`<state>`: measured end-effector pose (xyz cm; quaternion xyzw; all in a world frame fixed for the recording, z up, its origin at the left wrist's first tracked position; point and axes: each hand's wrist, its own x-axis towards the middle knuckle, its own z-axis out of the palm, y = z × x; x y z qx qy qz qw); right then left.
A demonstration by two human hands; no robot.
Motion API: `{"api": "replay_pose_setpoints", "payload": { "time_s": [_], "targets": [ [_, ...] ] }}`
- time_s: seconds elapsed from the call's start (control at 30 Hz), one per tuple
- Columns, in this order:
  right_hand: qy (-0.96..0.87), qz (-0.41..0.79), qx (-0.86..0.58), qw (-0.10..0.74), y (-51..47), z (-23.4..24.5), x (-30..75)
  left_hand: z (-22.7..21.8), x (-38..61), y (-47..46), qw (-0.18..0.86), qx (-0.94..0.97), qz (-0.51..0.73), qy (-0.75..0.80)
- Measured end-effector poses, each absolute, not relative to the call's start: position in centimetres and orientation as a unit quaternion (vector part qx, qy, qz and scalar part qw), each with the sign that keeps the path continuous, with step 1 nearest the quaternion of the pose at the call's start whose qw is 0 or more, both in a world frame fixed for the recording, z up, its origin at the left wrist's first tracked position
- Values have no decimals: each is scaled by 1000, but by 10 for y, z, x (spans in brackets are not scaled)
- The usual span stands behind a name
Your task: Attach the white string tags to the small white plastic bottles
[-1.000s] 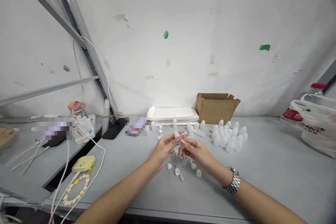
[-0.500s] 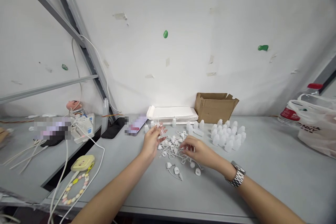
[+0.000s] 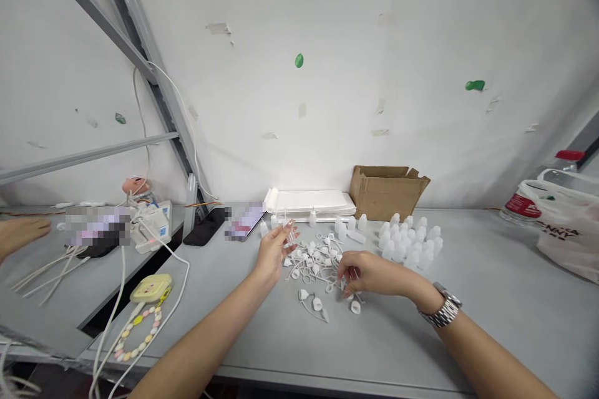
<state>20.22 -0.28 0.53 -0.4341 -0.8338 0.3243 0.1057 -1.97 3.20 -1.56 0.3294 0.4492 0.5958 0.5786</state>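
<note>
My left hand is closed, its thumb and fingers pinching a small clear plastic piece of a kind I cannot make out. Beneath and between the hands lies a loose heap of white caps with thin looped straps. At the heap's right edge, my right hand points down with curled fingers brought together among the caps. What sits at those fingertips is mostly hidden. Nearer to me are a strapped cap and a single cap. Translucent squeeze bottles stand grouped to the right.
Behind are a stack of white padded sheets and a brown cardboard box. Phones, cables and a bead bracelet lie left. A plastic bag stands right. Another person's hand is at the far left.
My right hand has moved right and towards me, to the heap's near right edge. My left hand still holds the clear piece. Another person's hand has come in at the left.
</note>
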Motion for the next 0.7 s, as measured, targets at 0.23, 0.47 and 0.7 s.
{"api": "replay_pose_setpoints", "payload": {
  "time_s": [0.23,0.47,0.7],
  "targets": [
    [-841,339,-403,126,-3,2,206,-17,-19,31,569,370,578,452],
    [-776,322,-420,344,-2,6,193,-15,-8,21,525,477,538,455],
    [-658,373,-424,498,-6,8,183,-20,3,2,375,674,445,455]
  ]
}}
